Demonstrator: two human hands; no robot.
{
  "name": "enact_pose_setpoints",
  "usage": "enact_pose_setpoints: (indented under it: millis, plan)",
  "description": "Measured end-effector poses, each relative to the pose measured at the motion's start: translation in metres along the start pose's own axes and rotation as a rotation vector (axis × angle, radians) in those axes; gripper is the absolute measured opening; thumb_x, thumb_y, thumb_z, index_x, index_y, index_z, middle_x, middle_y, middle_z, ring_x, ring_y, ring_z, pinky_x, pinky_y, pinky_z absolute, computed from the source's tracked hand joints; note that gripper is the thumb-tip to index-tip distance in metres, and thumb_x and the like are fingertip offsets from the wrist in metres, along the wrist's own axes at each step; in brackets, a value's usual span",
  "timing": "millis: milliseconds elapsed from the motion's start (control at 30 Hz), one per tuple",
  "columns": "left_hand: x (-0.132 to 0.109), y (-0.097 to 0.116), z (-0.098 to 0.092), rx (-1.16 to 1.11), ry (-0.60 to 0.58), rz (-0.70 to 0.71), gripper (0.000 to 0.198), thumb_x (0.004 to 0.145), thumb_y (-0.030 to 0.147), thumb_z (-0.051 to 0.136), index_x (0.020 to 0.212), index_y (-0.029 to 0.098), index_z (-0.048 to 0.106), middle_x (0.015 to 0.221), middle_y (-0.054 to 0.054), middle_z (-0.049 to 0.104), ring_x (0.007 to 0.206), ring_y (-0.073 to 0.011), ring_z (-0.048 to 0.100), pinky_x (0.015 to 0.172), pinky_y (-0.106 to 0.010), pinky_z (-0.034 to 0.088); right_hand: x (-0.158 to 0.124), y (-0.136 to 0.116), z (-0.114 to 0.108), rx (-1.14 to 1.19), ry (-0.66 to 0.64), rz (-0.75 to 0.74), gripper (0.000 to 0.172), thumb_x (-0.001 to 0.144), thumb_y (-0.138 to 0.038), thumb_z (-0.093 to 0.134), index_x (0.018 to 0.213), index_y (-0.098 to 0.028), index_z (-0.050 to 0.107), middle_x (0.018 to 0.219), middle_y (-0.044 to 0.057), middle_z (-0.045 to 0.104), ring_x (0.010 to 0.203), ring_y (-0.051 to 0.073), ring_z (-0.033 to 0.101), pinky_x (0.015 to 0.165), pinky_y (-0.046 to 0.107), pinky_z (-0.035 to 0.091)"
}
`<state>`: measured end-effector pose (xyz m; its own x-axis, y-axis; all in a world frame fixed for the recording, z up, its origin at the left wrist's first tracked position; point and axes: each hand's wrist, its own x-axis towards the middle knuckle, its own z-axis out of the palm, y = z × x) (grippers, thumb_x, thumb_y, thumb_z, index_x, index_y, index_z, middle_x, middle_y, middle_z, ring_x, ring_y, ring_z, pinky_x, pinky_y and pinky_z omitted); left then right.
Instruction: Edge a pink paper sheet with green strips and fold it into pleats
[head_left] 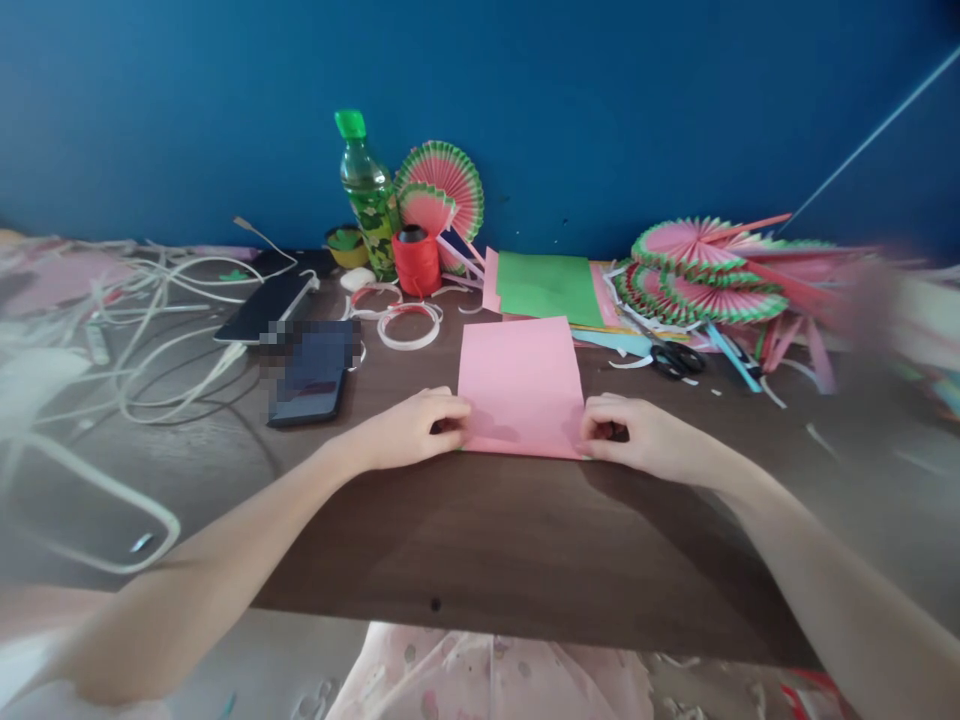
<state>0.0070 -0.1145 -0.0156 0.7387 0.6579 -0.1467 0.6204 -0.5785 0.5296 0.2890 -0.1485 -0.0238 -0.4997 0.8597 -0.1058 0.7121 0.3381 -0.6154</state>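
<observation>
A pink sheet of paper [520, 380] lies flat on the dark wooden table [480, 540], straight in front of me. My left hand [417, 425] pinches its near left corner with curled fingers. My right hand [637, 435] pinches the near right corner the same way. Both hands rest on the tabletop at the sheet's near edge.
Behind the sheet lie green paper [547, 285], black scissors [676, 358] and a pile of pink-and-green folded paper fans [705, 270]. A red thread spool [416, 260], a green bottle [367, 195], tape rings [409, 325], two phones [311, 375] and white cables [150, 300] fill the left.
</observation>
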Motion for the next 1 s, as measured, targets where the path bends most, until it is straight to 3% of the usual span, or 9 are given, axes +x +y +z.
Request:
enact_pose_setpoints:
  millis: [200,333,600,867,1000]
  plan:
    - [-0.0002,-0.0025,-0.0034,-0.021,-0.055,0.042,0.021,0.084,0.032,0.043,0.069,0.018,0.047,0.074,0.000,0.048,0.079,-0.0155,0.043,0.076,-0.028,0.033,0.0013,0.0001,0.0006,0.001,-0.015,-0.004,0.022,0.078,-0.035,0.051,0.063,-0.019,0.049,0.071,0.000,0.050,0.067,0.014,0.047,0.064,0.027,0.036]
    - [-0.0028,0.0004,-0.0039,-0.023,-0.062,-0.005,0.028,0.071,0.044,0.059,0.072,0.018,0.049,0.078,0.000,0.047,0.077,-0.0154,0.044,0.069,-0.026,0.036,0.0009,0.0009,0.0013,-0.003,-0.013,-0.011,0.022,0.078,-0.034,0.052,0.063,-0.019,0.049,0.070,-0.001,0.049,0.067,0.013,0.046,0.064,0.027,0.035]
    - [-0.0021,0.0037,-0.0032,0.039,-0.037,0.079,0.012,0.078,0.020,0.045,0.066,0.018,0.048,0.069,0.002,0.050,0.074,-0.0140,0.044,0.079,-0.029,0.032,0.0011,-0.0009,0.0006,0.004,-0.018,0.004,0.021,0.078,-0.034,0.052,0.063,-0.019,0.049,0.069,-0.001,0.049,0.066,0.014,0.046,0.063,0.027,0.035]
    - [-0.0023,0.0027,-0.0024,0.030,-0.044,0.088,0.015,0.082,0.021,0.043,0.068,0.018,0.048,0.071,0.002,0.053,0.078,-0.0146,0.045,0.082,-0.030,0.030,0.0006,0.0016,0.0004,0.026,-0.017,-0.020,0.019,0.077,-0.030,0.052,0.062,-0.019,0.050,0.070,0.000,0.050,0.068,0.014,0.047,0.064,0.027,0.035]
    - [-0.0036,0.0030,-0.0012,0.037,-0.026,0.011,0.011,0.081,0.024,0.044,0.072,0.018,0.048,0.074,0.001,0.050,0.075,-0.0140,0.044,0.078,-0.028,0.032,0.0008,0.0038,0.0008,0.027,-0.022,-0.048,0.019,0.078,-0.030,0.053,0.063,-0.019,0.051,0.071,0.000,0.052,0.071,0.015,0.048,0.067,0.028,0.036]
